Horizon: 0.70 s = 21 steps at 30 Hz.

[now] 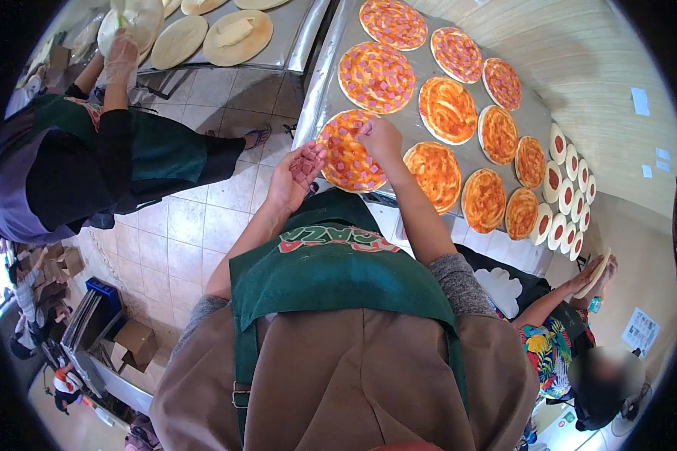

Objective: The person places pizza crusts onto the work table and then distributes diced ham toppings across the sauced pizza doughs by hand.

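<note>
Cupped palm up, my left hand holds a small heap of diced pink meat beside the near left edge of a pizza. That pizza has red sauce, pale streaks and scattered pink cubes. My right hand is over its upper right part, with the fingers pinched together; whatever they hold is hidden. Just above lies another pizza strewn with pink cubes. To the right of my right hand are pizza bases with sauce and no cubes.
More pizzas cover the metal table, with small oval breads at its right end. A co-worker stands left at another table with plain dough rounds. Another person's hands hold dough at right. Boxes stand lower left.
</note>
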{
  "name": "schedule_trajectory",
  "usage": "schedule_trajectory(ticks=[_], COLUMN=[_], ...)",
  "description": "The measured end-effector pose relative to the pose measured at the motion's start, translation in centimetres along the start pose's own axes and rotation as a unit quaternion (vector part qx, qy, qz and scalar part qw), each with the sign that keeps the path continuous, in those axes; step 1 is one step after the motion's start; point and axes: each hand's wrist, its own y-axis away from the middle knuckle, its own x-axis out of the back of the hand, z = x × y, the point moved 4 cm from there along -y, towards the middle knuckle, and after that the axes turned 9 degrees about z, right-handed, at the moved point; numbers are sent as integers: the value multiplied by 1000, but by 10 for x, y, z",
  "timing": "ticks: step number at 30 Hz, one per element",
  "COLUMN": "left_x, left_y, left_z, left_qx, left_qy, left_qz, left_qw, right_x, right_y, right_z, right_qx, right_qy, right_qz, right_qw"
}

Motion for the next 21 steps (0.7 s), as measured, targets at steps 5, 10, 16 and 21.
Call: schedule_trajectory(ticks=[5, 10, 16, 21], left_x=[5, 7, 7, 16], left_y=[-5, -6, -5, -10], left_z=[-9, -16, -20, -19], left_qx=[14, 21, 49, 43], left_qy=[-26, -79, -134, -157], left_qz=[11, 18, -12, -7], left_qw=[1000, 996, 990, 987], right_x=[14, 10, -4, -19], right_y=[37, 64, 75, 68], right_z=[-61, -90, -71, -28], right_qx=[142, 259, 186, -33], right_qy=[-194, -106, -133, -449], right_qz=[30, 24, 37, -43], right_qw=[970, 960, 973, 892])
